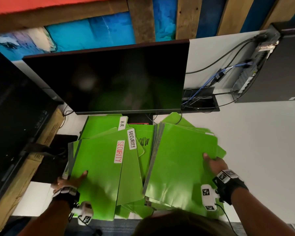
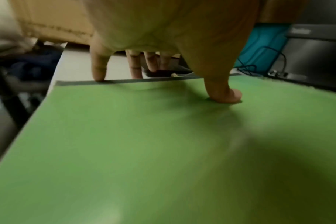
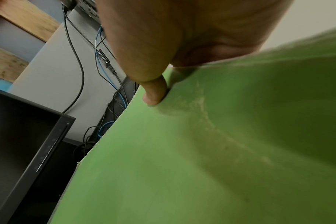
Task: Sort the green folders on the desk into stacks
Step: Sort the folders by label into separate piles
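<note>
Green folders lie in a loose heap on the white desk (image 1: 254, 133) before the monitor. My left hand (image 1: 71, 179) grips the left edge of a folder with a red SECURITY label (image 1: 99, 167), thumb (image 2: 223, 94) on top and fingers (image 2: 99, 68) curled over its grey-taped edge. Under it show a folder with a black SECURITY label (image 1: 132, 139) and one marked H.R (image 1: 99, 125). My right hand (image 1: 215, 163) pinches the right edge of a plain green folder bundle (image 1: 182, 160), thumb (image 3: 154, 92) on top, the other fingers hidden beneath.
A dark monitor (image 1: 109, 79) stands just behind the heap. A second black screen (image 1: 12, 108) and a cardboard box (image 1: 32, 160) crowd the left. At the back right are a computer tower (image 1: 276, 65) and tangled cables (image 1: 211, 82). Bare desk lies to the right.
</note>
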The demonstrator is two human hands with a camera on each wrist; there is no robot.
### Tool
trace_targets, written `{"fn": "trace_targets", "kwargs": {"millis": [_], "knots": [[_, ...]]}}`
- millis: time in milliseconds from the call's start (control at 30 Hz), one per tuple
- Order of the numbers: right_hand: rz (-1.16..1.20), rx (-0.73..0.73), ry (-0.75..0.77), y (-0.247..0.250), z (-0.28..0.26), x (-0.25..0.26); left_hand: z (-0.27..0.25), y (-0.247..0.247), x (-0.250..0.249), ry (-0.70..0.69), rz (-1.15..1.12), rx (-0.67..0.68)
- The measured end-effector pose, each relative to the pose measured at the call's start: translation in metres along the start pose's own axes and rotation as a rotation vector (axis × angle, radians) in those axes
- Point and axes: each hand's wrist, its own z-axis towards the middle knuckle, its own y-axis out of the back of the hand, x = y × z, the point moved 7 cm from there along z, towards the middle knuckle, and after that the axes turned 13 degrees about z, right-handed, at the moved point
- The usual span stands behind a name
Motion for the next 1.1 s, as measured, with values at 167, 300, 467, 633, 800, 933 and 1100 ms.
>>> {"fn": "trace_targets", "kwargs": {"millis": [167, 300, 467, 633, 800, 933, 1100], "knots": [[-0.004, 0.0, 0.006, -0.001, 0.0, 0.001, -0.018, 0.009, -0.001, -0.052, -0.11, -0.056], [0.004, 0.001, 0.005, 0.0, 0.0, 0.002, -0.035, 0.018, -0.009, -0.062, -0.306, -0.138], [0.017, 0.005, 0.011, 0.0, -0.001, 0.003, -0.044, 0.011, -0.046, -0.239, -0.329, -0.047], [0.018, 0.013, 0.014, 0.0, 0.0, 0.002, -0.035, 0.005, -0.064, -0.29, -0.263, -0.01], [-0.002, 0.012, 0.0, 0.001, -0.001, 0.003, -0.047, 0.004, -0.077, -0.246, -0.412, 0.125], [-0.01, 0.018, 0.004, 0.002, -0.003, 0.006, -0.047, 0.012, -0.084, -0.343, -0.521, 0.113], [-0.008, 0.029, 0.001, 0.002, -0.005, 0.008, -0.046, 0.039, -0.079, -0.556, -0.758, 0.174]]}}
